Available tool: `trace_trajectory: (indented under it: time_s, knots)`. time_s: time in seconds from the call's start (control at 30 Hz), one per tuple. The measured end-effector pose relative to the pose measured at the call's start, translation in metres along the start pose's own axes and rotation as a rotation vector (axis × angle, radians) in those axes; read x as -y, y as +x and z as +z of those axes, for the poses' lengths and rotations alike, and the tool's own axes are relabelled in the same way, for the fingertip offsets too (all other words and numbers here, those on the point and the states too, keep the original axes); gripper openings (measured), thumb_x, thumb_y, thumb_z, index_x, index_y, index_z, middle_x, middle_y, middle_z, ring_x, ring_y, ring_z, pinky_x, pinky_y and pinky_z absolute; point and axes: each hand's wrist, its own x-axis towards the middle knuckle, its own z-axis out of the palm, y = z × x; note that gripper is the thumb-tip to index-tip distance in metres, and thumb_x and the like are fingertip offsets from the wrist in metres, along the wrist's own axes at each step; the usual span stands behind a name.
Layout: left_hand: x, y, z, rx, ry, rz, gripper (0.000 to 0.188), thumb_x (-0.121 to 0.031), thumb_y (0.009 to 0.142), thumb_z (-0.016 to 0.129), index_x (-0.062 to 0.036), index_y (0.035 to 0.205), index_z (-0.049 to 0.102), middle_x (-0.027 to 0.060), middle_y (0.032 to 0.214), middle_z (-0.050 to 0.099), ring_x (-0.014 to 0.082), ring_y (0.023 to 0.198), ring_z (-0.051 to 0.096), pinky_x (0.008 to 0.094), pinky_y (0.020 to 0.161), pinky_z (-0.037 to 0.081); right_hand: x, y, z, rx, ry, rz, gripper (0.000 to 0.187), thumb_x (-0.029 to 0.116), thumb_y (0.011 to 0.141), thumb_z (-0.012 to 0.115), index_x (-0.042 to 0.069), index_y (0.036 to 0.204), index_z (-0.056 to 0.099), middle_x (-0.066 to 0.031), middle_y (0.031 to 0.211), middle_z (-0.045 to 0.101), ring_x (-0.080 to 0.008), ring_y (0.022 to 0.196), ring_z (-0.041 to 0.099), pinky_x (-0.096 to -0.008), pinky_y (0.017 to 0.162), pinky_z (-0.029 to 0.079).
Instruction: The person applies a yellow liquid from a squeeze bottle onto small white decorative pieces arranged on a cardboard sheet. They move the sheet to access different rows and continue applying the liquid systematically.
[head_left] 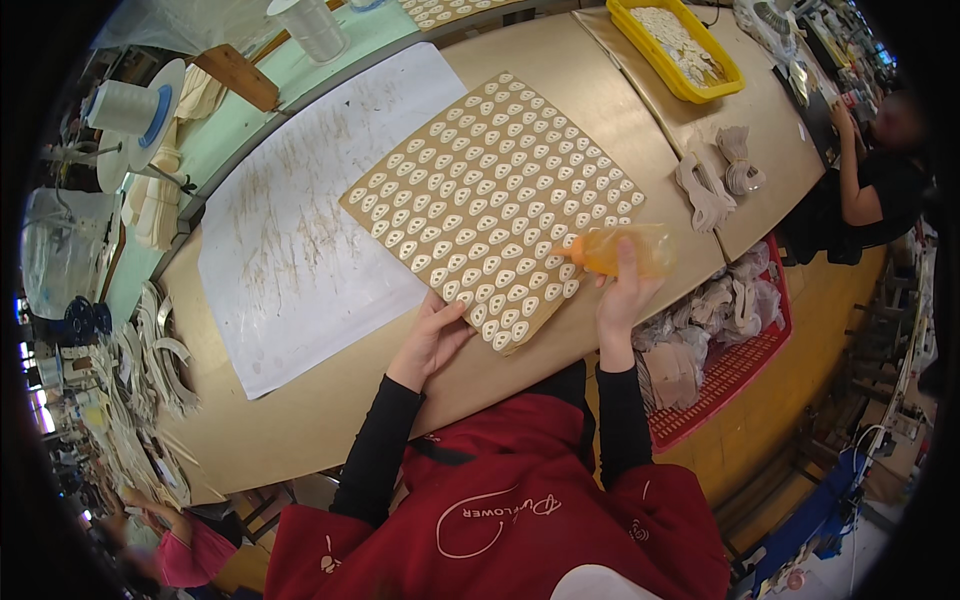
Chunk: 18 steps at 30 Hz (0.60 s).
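Note:
A square brown board (541,322) lies turned at an angle on the table, covered with rows of small cream rounded-triangle pieces (496,303) with dark marks in the middle. My left hand (435,340) grips the board's near left edge, thumb on top and fingers underneath. Held on its side in my right hand (625,290) is a clear squeeze bottle (605,250) of yellowish liquid with an orange nozzle. The nozzle points left, over pieces near the board's right edge; whether it touches them I cannot tell.
Left of the board lies a stained white sheet (300,320). A yellow tray (700,97) of small pale pieces and bundled strips (705,195) sit at the right. Below the table edge stands a red basket (715,400). A co-worker (870,190) is at the far right.

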Motion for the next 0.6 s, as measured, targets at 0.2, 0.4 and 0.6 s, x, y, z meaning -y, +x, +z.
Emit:
trace_trajectory:
  time_s: [0.2, 0.4, 0.6]
  knots:
    - [0.0001, 0.0008, -0.0009, 0.012, 0.002, 0.001, 0.073, -0.015, 0.088, 0.067, -0.0126, 0.148, 0.026, 0.0093, 0.146, 0.040, 0.0284, 0.135, 0.040, 0.0498, 0.108, 0.038, -0.0013, -0.0026, 0.0006, 0.010, -0.005, -0.016, 0.021, 0.013, 0.091, 0.065, 0.001, 0.103, 0.054, -0.0067, 0.086, 0.061, -0.0121, 0.060, 0.056, -0.0224, 0.041, 0.037]
    - [0.0007, 0.0008, -0.0011, 0.020, 0.007, 0.006, 0.073, -0.016, 0.088, 0.068, -0.0123, 0.148, 0.026, 0.0096, 0.146, 0.040, 0.0284, 0.134, 0.041, 0.0495, 0.108, 0.038, -0.0053, -0.0005, 0.0002, -0.006, -0.060, -0.064, 0.022, 0.013, 0.090, 0.066, 0.001, 0.105, 0.054, -0.0067, 0.087, 0.061, -0.0119, 0.060, 0.056, -0.0227, 0.042, 0.038]
    - [-0.0002, 0.0000, 0.0002, 0.008, 0.009, 0.000, 0.075, -0.017, 0.088, 0.068, -0.0127, 0.149, 0.024, 0.0100, 0.147, 0.039, 0.0283, 0.135, 0.040, 0.0495, 0.109, 0.037, -0.0058, -0.0038, -0.0032, 0.012, -0.092, -0.070, 0.023, 0.013, 0.090, 0.065, 0.001, 0.106, 0.054, -0.0071, 0.088, 0.061, -0.0121, 0.062, 0.055, -0.0227, 0.043, 0.038]
